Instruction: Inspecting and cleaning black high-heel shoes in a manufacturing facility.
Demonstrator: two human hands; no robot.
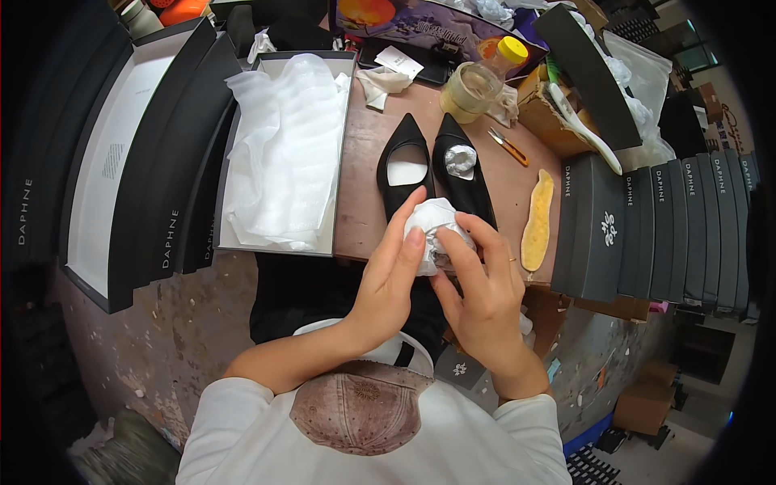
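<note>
Between my two hands is a crumpled ball of white tissue paper [435, 228]. The fingers of my left hand [388, 279] press on it from the left, and those of my right hand [485, 287] curl round it from the right. Just beyond lie two black pointed shoes side by side, toes away from me. The left shoe [398, 144] shows its pale insole and no stuffing in its opening. In the right shoe [447, 133], a wad of crumpled paper [461, 161] sits in the opening. My hands partly hide the heel ends of both shoes.
An open shoebox [352, 105] lined with white foam sheet stands left of the shoes. To the right lie a utility knife [509, 147] and a yellowish insole-shaped piece [537, 222]. Behind stands a yellow-capped bottle [512, 52] by a jar [469, 90]. Dark shoeboxes [588, 234] line both sides.
</note>
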